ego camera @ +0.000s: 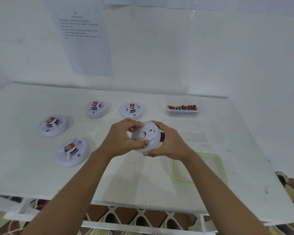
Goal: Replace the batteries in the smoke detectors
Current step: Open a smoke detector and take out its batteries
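White plastic detector (145, 136): held at centre of the frame, raised off the table (126, 175), flat back tilted toward the camera; small round opening with a yellowish part showing in the back.
Left hand (120, 139): gripping the detector's left rim, fingers curled over the top edge, thumb pressed on the back near the lower edge.
Right hand (166, 141): gripping the right rim, fingers wrapped behind the body, thumb under the bottom edge.
Step in hand: probably opening the back to reach the battery bay; latch type too small to tell.
Doing it well: brace the body steady with the right hand; work the cover with the left thumb alone, pushing along the seam rather than prying; keep the disc low over the table in case the cover springs loose.
Fresh batteries (182, 108): standing in a clear tray, upper right of the table, well apart from the hands.
Other four detectors (72, 151): lying face up with red labels, left of the hands.
Green-rimmed lid (200, 168): flat on the table, lower right, just beside the right forearm; possibly a spot for spent cells.
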Tool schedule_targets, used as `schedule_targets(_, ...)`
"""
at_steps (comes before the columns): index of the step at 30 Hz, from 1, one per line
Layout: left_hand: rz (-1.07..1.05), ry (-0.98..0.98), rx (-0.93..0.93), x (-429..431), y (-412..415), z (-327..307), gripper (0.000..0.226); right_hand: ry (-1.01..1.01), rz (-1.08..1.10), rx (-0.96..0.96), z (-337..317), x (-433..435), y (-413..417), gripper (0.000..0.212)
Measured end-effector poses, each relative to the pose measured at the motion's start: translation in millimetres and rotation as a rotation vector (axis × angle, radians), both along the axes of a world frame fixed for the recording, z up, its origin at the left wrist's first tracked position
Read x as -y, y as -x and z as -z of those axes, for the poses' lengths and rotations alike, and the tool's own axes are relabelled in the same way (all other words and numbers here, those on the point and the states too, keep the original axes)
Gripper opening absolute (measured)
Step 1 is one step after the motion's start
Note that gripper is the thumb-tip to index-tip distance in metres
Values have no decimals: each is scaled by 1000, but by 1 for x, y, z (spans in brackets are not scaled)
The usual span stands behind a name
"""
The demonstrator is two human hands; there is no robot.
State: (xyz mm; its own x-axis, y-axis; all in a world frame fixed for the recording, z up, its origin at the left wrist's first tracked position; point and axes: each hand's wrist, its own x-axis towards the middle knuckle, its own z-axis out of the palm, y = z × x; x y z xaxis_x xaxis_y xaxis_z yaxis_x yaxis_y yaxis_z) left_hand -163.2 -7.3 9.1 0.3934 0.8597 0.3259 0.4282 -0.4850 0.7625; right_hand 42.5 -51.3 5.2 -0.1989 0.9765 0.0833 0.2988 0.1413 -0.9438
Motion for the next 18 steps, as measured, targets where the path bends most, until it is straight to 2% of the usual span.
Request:
schedule_targets(7,-53,-50,15,2,-2,-1,56,-79,32,48,-1,1,7,87)
schedule_targets(18,-64,-56,13,8,8,3,50,-82,37,63,5,10,11,90)
